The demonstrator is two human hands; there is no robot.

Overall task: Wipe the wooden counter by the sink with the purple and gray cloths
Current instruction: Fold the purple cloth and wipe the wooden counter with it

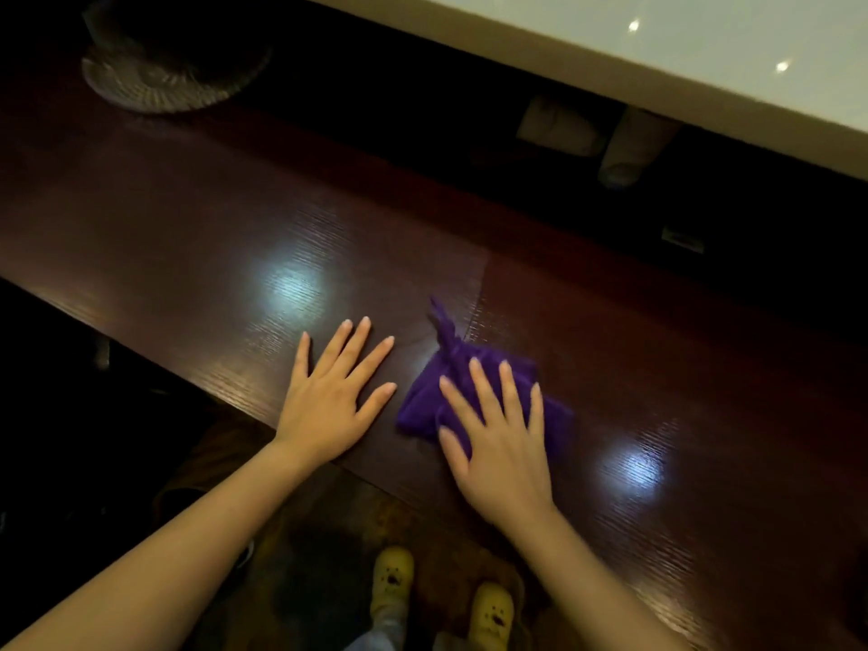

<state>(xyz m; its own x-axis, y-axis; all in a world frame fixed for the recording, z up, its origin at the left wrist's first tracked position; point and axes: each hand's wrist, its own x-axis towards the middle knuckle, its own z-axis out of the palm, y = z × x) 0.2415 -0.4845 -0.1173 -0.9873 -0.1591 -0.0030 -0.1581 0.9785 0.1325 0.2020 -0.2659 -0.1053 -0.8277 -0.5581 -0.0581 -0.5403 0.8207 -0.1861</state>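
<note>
Bottom centre: yellow slippers (488,615) on the floor. Above them, lower middle, left hand (329,392) flat on the dark wooden counter (188,218), fingers (371,359) spread, gripping nothing. Just beside it to the right, right hand (502,444) pressed flat on the bunched purple cloth (422,406), fingers splayed over it, not curled around; twisted corner of the cloth poking toward frame centre. Clear counter around both. Farther off, upper left, a woven basket (164,82) in shadow; upper right, a pale surface (657,63).
</note>
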